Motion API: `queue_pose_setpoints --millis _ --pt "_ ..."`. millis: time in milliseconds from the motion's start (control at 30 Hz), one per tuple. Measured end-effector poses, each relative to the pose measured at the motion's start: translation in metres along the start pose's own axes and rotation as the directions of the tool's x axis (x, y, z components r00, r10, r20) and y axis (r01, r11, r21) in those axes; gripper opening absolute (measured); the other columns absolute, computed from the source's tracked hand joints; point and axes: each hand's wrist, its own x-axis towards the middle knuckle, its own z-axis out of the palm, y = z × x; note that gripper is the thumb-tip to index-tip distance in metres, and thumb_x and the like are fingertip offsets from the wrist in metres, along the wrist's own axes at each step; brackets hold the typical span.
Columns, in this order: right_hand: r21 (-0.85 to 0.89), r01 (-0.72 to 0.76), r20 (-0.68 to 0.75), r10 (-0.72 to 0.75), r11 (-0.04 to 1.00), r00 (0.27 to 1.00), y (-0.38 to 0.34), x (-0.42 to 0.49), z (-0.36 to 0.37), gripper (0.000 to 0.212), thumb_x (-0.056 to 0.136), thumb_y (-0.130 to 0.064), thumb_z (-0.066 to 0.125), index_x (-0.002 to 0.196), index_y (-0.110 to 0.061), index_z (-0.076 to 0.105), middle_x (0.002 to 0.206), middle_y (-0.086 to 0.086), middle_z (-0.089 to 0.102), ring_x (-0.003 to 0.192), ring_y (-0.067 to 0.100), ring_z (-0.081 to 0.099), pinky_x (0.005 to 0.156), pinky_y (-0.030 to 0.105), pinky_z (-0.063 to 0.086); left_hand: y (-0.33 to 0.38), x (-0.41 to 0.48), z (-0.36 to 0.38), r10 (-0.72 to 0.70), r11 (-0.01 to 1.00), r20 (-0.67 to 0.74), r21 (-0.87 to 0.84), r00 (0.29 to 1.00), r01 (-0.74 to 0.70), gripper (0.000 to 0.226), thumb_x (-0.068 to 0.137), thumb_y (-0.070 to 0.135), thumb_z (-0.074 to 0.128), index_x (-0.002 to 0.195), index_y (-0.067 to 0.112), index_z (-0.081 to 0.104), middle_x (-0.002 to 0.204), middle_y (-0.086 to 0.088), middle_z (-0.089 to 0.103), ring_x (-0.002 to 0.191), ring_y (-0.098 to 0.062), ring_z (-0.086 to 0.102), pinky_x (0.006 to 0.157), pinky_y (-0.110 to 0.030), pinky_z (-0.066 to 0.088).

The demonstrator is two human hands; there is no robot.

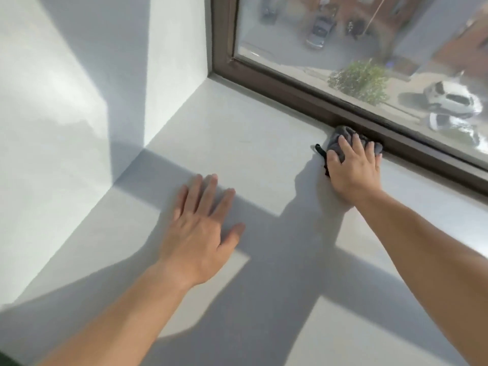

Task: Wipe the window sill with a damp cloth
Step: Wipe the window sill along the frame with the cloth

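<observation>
Wiping is under way: the right hand (352,167) presses a bunched grey cloth (336,140) onto the sill (237,133), tight against the brown frame (290,93), fingers spread over it rather than clenched. The left hand (203,228) lies flat and empty on the sill, bracing. Next likely calls for dragging the cloth along the frame edge toward the corner. No writing or labels are visible.

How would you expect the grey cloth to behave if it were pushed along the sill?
The grey cloth looks bunched under the right hand, so probably floppy. On the smooth sill it should slide easily. Its black tag may trail.
</observation>
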Motion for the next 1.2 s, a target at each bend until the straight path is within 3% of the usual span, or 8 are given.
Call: queue_pose_setpoints --millis 133,267,367,600,833,1067,1133,1200 --pt "0.085 -0.160 -0.024 0.162 0.983 0.986 -0.054 -0.010 0.010 0.062 0.097 -0.052 0.023 0.156 -0.033 0.025 0.169 0.003 0.007 0.154 0.035 -0.004 0.123 0.052 -0.004 -0.002 0.003 0.001 0.018 0.999 -0.023 0.033 1.000 -0.017 0.072 0.095 0.062 0.021 0.153 0.022 0.033 0.165 -0.013 0.016 0.153 -0.033 0.003 0.123 -0.052 0.006" --pt "0.027 0.252 0.025 -0.253 0.967 0.967 -0.143 -0.014 0.027 0.061 0.099 -0.056 0.023 0.157 -0.037 0.021 0.169 0.001 0.005 0.154 0.033 -0.006 0.123 0.051 -0.007 -0.008 0.003 0.006 0.048 0.998 -0.039 0.029 0.998 -0.046 0.069 0.096 0.061 0.021 0.152 0.024 0.036 0.164 -0.013 0.020 0.153 -0.033 0.007 0.122 -0.053 0.010" --pt "0.023 0.304 0.058 -0.305 0.952 0.951 -0.124 -0.013 0.022 0.059 0.101 -0.053 0.024 0.158 -0.036 0.019 0.169 -0.002 0.004 0.155 0.029 -0.007 0.124 0.048 -0.006 -0.007 0.004 0.007 0.046 0.998 -0.049 0.050 0.998 -0.044 0.070 0.095 0.061 0.020 0.152 0.023 0.036 0.164 -0.013 0.020 0.153 -0.033 0.007 0.122 -0.053 0.009" --pt "0.126 -0.303 0.004 0.305 0.945 0.952 -0.006 -0.041 0.010 0.063 0.098 -0.053 0.025 0.157 -0.034 0.022 0.169 0.001 0.004 0.154 0.032 -0.007 0.123 0.052 -0.005 -0.004 0.004 0.004 0.032 0.998 -0.034 0.061 0.999 -0.029 0.072 0.095 0.061 0.018 0.153 0.021 0.033 0.165 -0.014 0.013 0.153 -0.031 -0.001 0.123 -0.052 0.004" --pt "0.072 0.313 0.044 -0.316 0.947 0.948 -0.122 -0.053 0.035 0.058 0.100 -0.055 0.027 0.156 -0.040 0.022 0.169 -0.004 0.004 0.155 0.029 -0.008 0.124 0.049 -0.007 -0.007 0.008 0.012 0.042 0.994 -0.080 0.106 0.996 -0.033 0.068 0.096 0.059 0.020 0.148 0.021 0.044 0.161 -0.016 0.027 0.151 -0.035 0.015 0.121 -0.054 0.015" --pt "0.096 -0.270 0.019 0.269 0.958 0.963 -0.017 -0.070 0.026 0.064 0.098 -0.058 0.025 0.158 -0.037 0.020 0.169 -0.002 0.000 0.154 0.030 -0.010 0.123 0.050 -0.008 -0.006 0.003 0.011 0.032 0.996 -0.069 0.084 0.997 -0.026 0.069 0.096 0.058 0.021 0.152 0.021 0.034 0.164 -0.014 0.017 0.153 -0.033 0.002 0.123 -0.052 0.006" --pt "0.131 -0.248 0.010 0.248 0.960 0.969 -0.050 -0.069 0.028 0.065 0.096 -0.058 0.026 0.157 -0.037 0.020 0.169 0.000 0.000 0.154 0.033 -0.010 0.123 0.052 -0.007 -0.007 0.004 0.011 0.039 0.997 -0.073 0.069 0.997 -0.034 0.066 0.095 0.052 0.025 0.151 0.018 0.037 0.162 -0.018 0.021 0.152 -0.037 0.007 0.122 -0.055 0.009" --pt "0.113 -0.006 0.002 0.006 0.994 1.000 -0.101 -0.068 0.036 0.063 0.096 -0.058 0.026 0.156 -0.039 0.021 0.169 -0.001 0.002 0.154 0.032 -0.011 0.123 0.052 -0.007 -0.012 0.005 0.013 0.062 0.996 -0.082 0.075 0.995 -0.056 0.064 0.093 0.045 0.028 0.148 0.015 0.042 0.159 -0.021 0.028 0.149 -0.041 0.016 0.119 -0.059 0.015"
